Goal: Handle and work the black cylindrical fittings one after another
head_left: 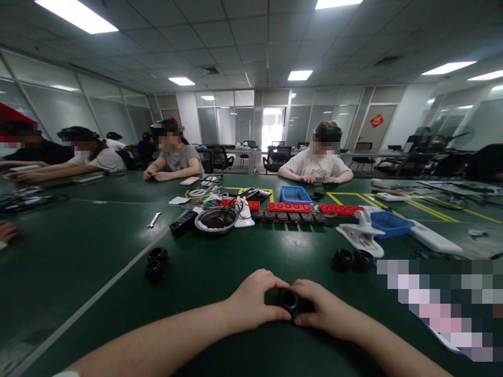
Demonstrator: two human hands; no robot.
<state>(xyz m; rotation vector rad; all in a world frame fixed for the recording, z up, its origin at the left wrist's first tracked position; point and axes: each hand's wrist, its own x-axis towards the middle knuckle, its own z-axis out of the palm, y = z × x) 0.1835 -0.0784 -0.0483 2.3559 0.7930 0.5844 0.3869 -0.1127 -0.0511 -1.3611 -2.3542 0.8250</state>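
A black, hollow round part (289,299) is held low over the green table, in front of me, its dark opening facing up and towards me. My left hand (259,299) grips it from the left between thumb and fingers. From the other side, my right hand (320,308) closes on the same part, with the thumbs near each other at its lower edge. Whether it touches the table I cannot tell. Two similar black round parts (155,264) lie off to the left, touching or nearly so. Beyond my right hand sit two more, a left one (343,259) and a right one (363,260).
Farther out lie a wrench (154,220), a round metal-rimmed dish (199,225), white clamp bases (359,235), red socket strips (288,207), cables and blue trays (295,194). A blurred-out object (440,314) is at right. Several people sit around the table (118,230).
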